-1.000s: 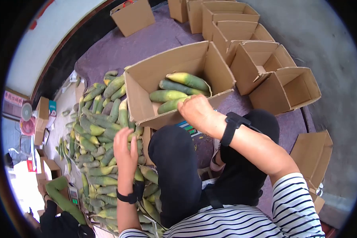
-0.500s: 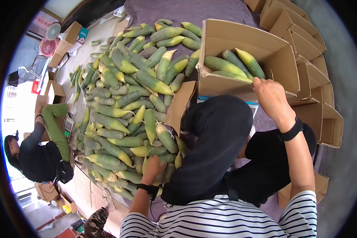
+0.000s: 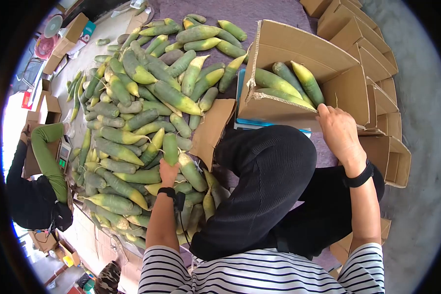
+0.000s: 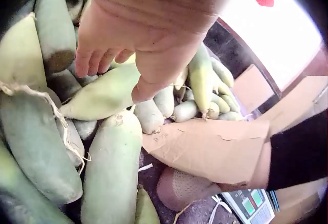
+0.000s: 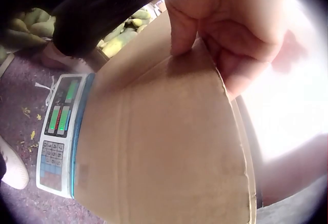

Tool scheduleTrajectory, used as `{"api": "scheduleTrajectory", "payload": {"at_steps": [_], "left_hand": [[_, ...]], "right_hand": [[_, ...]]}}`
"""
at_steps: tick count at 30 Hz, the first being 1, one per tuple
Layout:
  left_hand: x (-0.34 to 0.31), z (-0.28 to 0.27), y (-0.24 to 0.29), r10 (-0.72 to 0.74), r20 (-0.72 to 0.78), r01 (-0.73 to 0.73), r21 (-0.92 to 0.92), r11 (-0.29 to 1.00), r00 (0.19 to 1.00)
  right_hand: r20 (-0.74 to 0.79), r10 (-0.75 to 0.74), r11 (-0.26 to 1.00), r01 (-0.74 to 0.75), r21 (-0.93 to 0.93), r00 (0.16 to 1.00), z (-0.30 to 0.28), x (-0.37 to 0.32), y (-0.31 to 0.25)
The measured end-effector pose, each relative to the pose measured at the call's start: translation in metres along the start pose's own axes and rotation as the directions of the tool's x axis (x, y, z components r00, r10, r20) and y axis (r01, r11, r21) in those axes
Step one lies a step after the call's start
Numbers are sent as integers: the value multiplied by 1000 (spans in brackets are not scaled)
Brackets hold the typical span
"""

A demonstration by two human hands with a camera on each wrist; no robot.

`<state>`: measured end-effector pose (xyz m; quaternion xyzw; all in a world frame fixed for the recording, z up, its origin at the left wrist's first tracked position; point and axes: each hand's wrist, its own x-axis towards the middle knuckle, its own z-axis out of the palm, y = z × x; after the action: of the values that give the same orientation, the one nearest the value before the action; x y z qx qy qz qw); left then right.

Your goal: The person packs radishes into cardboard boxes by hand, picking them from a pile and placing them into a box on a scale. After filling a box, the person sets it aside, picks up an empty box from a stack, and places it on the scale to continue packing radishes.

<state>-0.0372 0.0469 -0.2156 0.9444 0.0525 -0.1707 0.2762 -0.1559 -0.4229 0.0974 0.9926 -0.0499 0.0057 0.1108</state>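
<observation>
My left hand [image 3: 169, 174] is down on the pile of green radishes [image 3: 127, 152], gripping one radish [image 3: 170, 147] by its lower end. The left wrist view shows that radish [image 4: 102, 93] with its pale tip pointing left, fingers on one side and thumb on the other; the palm hides its rest. My right hand [image 3: 339, 130] pinches the near rim of an open cardboard box [image 3: 279, 110], thumb on the outer wall and fingers inside. Several radishes [image 3: 306, 83] lie in the box, towards its left end. Under the box is a digital scale [image 5: 59, 137] with lit green displays.
Open cardboard boxes [image 3: 377, 73] line up along the right. A loose cardboard piece [image 3: 213, 130] stands between the pile and my knee [image 3: 274, 161]. Another person in green trousers [image 3: 49, 147] sits at the far left beside another scale [image 3: 64, 154].
My left hand has come down from the air onto the pile and taken hold of a radish. The right hand stays at the box rim. The head view has swung left.
</observation>
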Motion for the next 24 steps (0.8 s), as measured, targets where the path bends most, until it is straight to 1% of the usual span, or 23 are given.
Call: {"api": "scheduleTrajectory", "payload": {"at_steps": [2, 6, 7, 8, 9, 10, 11, 12, 13, 14, 16, 17, 18, 19, 21, 23, 24], "left_hand": [[3, 0, 1, -118, -26, 120, 95, 988, 993], [-3, -16, 18, -117, 2, 116, 117, 986, 993], [-9, -20, 24, -188, 80, 201, -196, 960, 979], [-12, -25, 30, -219, 178, 279, -480, 832, 959], [-17, -34, 35, -199, 364, 403, -667, 627, 910], [-25, -39, 44, -233, 435, 491, -723, 485, 870], [-31, -42, 40, -144, 455, 463, -737, 493, 879], [-40, -50, 51, -42, 440, 405, -779, 479, 897], [-44, -56, 64, 23, 380, 312, -793, 524, 925], [-61, -74, 94, 86, 319, 219, -800, 559, 944], [-83, -115, 165, 256, 176, -41, -745, 666, 950], [-89, -133, 199, 395, 122, -194, -718, 668, 910], [-93, -147, 229, 503, 77, -329, -670, 666, 861], [-96, -160, 260, 626, -18, -541, -522, 659, 780], [-111, -175, 325, 729, -102, -670, -495, 553, 677], [-114, -169, 371, 785, -157, -754, -442, 487, 599], [-114, -163, 383, 793, -154, -758, -444, 478, 590]], "right_hand": [[-11, -17, 1000, 17, 2, 1000, -2, 1, -1], [-13, -11, 1000, 11, -3, 1000, -1, 3, -1], [-5, -3, 1000, 3, -11, 1000, 1, 2, 0], [-14, 13, 1000, -13, -11, 1000, 4, 2, 0], [-21, 0, 1000, -1, -31, 1000, 7, 2, 0], [-27, -7, 998, 5, -57, 1000, 8, 1, 2], [5, 1, 998, 0, -68, 1000, 4, 1, 0], [34, 4, 998, -2, -70, 999, 3, 1, 0], [20, 13, 998, -12, -62, 1000, 2, 1, 0], [9, 18, 999, -17, -52, 1000, 3, 0, -1], [7, 34, 998, -34, -53, 999, 5, 0, -2], [17, 32, 998, -31, -53, 999, 7, 0, -1], [17, 36, 997, -35, -63, 999, 8, -1, 1], [17, 28, 998, -27, -53, 999, 9, -2, 2], [28, 20, 999, -19, -42, 999, 4, -1, -1], [21, 16, 999, -16, -38, 1000, 6, -2, -1], [11, 15, 999, -15, -29, 1000, 8, -3, 1]]}}
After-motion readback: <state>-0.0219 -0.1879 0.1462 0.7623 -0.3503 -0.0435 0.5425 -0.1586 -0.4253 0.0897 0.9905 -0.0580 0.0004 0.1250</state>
